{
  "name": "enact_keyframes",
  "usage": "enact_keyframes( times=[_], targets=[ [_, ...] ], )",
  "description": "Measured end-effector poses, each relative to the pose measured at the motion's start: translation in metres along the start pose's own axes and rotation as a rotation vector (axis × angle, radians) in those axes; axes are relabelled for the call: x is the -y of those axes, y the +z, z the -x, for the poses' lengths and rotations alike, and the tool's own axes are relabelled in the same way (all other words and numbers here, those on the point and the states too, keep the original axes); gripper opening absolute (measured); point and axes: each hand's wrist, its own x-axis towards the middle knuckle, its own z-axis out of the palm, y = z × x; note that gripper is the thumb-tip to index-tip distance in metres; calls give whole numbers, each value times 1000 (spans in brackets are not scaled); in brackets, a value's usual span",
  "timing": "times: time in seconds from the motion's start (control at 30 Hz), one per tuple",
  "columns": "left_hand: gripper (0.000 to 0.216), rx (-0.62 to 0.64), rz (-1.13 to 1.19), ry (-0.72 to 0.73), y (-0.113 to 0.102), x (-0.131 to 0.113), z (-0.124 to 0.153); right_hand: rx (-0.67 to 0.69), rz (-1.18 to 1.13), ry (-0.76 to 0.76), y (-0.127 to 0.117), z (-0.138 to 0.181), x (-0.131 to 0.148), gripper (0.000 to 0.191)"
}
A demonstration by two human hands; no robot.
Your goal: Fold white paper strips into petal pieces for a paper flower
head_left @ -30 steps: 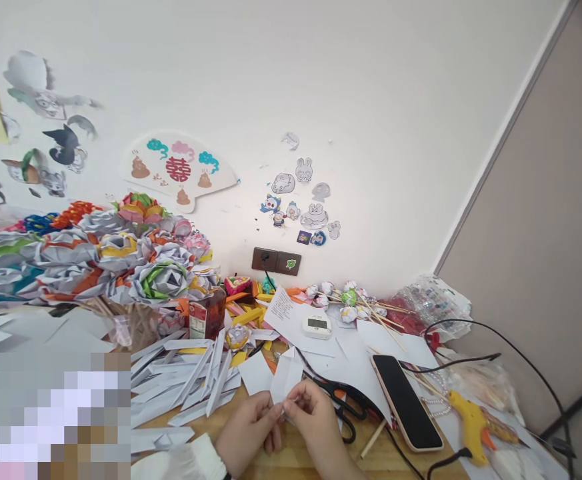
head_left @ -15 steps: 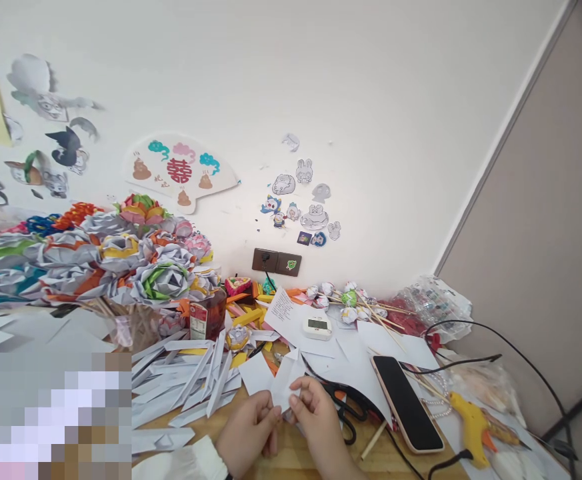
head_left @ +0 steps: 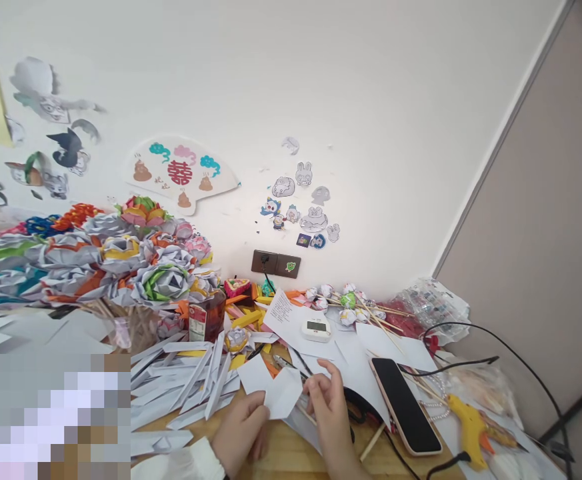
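Observation:
My left hand [head_left: 243, 425] pinches a small piece of white paper [head_left: 285, 395] by its lower left edge, thumb on top. The paper is held above the wooden tabletop, partly over another white sheet [head_left: 255, 373]. To the right, my right hand [head_left: 327, 415] is off the paper, its index finger raised and its fingers apart. Black-handled scissors [head_left: 357, 408] lie behind the right hand, partly hidden by it. A heap of folded white paper strips [head_left: 191, 380] spreads to the left of my hands.
A phone [head_left: 407, 407] and a yellow glue gun [head_left: 471, 430] with its black cable lie at the right. Behind are a white digital timer [head_left: 315, 328], paper-wrapped balls on sticks [head_left: 348, 300] and a jar [head_left: 215, 315]. Folded paper flowers [head_left: 163, 281] pile up back left.
My right hand has let go of the paper and moved slightly right, its index finger lifting. The paper now lies flatter and more spread in my left hand.

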Motion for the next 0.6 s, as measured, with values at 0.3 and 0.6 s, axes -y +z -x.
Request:
enact_keyframes(
  times=[0.3,0.6],
  targets=[
    [18,-21,-17,19,-6,9,-3,88,239,-20,-3,-5,0,11],
    [36,-77,61,-10,-14,6,-13,100,151,-29,-1,-4,-2,14]
  ],
)
